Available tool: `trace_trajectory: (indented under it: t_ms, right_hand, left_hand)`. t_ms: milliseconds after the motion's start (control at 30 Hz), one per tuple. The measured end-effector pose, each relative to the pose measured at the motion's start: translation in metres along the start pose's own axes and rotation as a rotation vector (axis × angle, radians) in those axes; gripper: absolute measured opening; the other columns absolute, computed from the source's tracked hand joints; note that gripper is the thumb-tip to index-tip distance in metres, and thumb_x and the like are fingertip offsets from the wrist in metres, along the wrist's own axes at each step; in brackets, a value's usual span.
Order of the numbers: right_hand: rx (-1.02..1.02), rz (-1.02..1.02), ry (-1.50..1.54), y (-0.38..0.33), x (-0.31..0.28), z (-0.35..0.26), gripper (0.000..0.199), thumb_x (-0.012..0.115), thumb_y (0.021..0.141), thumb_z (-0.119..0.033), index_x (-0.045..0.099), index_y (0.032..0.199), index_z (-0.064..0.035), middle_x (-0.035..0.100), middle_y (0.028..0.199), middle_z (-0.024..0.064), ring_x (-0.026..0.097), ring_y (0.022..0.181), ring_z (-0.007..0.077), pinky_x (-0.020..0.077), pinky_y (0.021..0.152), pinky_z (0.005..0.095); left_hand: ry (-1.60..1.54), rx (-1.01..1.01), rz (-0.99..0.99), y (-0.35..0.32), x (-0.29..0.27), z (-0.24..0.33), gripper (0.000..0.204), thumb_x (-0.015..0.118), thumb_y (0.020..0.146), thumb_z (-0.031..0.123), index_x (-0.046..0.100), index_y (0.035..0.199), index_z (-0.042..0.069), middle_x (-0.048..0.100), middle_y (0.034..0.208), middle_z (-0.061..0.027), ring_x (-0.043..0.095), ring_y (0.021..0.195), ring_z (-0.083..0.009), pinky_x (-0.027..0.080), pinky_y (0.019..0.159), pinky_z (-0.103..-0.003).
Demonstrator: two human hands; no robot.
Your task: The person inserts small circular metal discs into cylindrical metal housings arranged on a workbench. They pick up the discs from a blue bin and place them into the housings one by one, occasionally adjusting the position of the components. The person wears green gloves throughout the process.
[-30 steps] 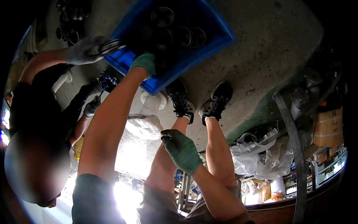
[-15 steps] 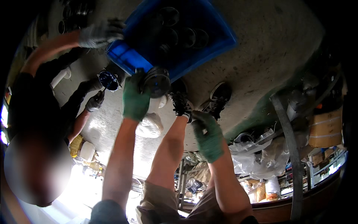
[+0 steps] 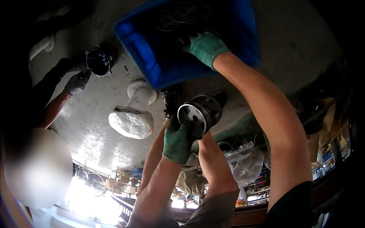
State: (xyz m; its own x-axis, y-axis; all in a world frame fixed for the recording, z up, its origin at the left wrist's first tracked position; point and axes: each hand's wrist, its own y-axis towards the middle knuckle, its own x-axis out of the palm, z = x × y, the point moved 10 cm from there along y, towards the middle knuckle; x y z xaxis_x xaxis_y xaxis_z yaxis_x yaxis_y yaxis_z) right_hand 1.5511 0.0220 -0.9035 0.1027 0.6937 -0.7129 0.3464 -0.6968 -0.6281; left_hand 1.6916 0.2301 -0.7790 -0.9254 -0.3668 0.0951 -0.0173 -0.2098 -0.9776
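Since half a second ago, the wearer's right hand (image 3: 208,48) has gone from beside the shin up into the blue crate (image 3: 141,57), while the left hand (image 3: 177,143) has come away from the crate's edge toward the knees. Both hands wear green gloves. The left is clamped on two dark metal wheels (image 3: 194,117), one behind the other, held in the air above the wearer's shins; the nearer wheel has holes through its face and a ridged rim. The right hand's fingertips are lost in the crate's shadow (so I cannot tell whether they grip anything). More round metal parts (image 3: 184,12) lie in the crate, just beyond that hand. The crate is on the grey concrete floor (image 3: 100,114), near a white stool with a plastic-wrapped seat (image 3: 131,122). At left, a co-worker's dark-gloved hand (image 3: 78,82) is at a round, tabbed part (image 3: 98,62) with a blue-black inside.
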Motion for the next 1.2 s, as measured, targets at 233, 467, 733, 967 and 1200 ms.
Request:
trace_trajectory:
  t_ms: [233, 467, 733, 967, 1200]
  right_hand:
    - [-0.055, -0.219, -0.255, 0.013, -0.003, 0.004, 0.04, 0.061, 0.099, -0.017, 0.063, 0.139, -0.0196, 0.07, 0.13, 0.0069, 0.066, 0.122, 0.0269, 0.0421, 0.114, 0.0509]
    - [0.393, 0.121, 0.699, -0.082, -0.06, 0.136, 0.039, 0.064, 0.101, -0.018, 0.06, 0.139, -0.0103, 0.074, 0.112, 0.015, 0.072, 0.101, 0.0298, 0.057, 0.092, 0.0411]
    - [0.553, 0.434, 0.292, -0.055, -0.044, 0.139, 0.039, 0.062, 0.099, -0.018, 0.061, 0.138, -0.0127, 0.069, 0.13, 0.016, 0.067, 0.118, 0.0363, 0.056, 0.101, 0.0456]
    - [0.618, 0.11, 0.443, -0.027, 0.041, 0.142, 0.061, 0.062, 0.1, -0.016, 0.04, 0.157, -0.0177, 0.051, 0.153, 0.0171, 0.053, 0.138, 0.036, 0.0471, 0.114, 0.0435]
    - [0.513, 0.118, 0.87, -0.033, 0.068, 0.16, 0.054, 0.06, 0.101, -0.04, 0.052, 0.147, -0.0121, 0.06, 0.142, 0.0159, 0.058, 0.13, 0.0331, 0.0471, 0.111, 0.0433]
  left_hand:
    - [-0.341, 0.001, -0.312, -0.004, 0.019, 0.026, 0.054, 0.078, 0.092, 0.018, 0.056, 0.141, 0.008, 0.067, 0.13, -0.0092, 0.068, 0.114, -0.0237, 0.061, 0.09, -0.035]
    - [0.076, 0.255, -0.377, -0.011, 0.035, 0.061, 0.051, 0.078, 0.088, 0.018, 0.059, 0.134, 0.008, 0.068, 0.124, -0.0108, 0.069, 0.109, -0.0264, 0.06, 0.089, -0.039]
    - [1.61, 1.453, -0.203, -0.075, 0.119, 0.113, 0.038, 0.076, 0.083, 0.015, 0.066, 0.119, 0.007, 0.07, 0.11, -0.0101, 0.069, 0.097, -0.0274, 0.058, 0.081, -0.04]
    - [1.633, 1.531, -0.189, -0.08, 0.115, 0.11, 0.034, 0.071, 0.084, 0.015, 0.068, 0.115, 0.002, 0.07, 0.106, -0.0138, 0.069, 0.094, -0.0318, 0.057, 0.08, -0.045]
    - [1.653, 1.548, -0.159, -0.08, 0.118, 0.111, 0.032, 0.071, 0.085, 0.015, 0.068, 0.114, 0.003, 0.071, 0.106, -0.0131, 0.069, 0.094, -0.0304, 0.056, 0.08, -0.043]
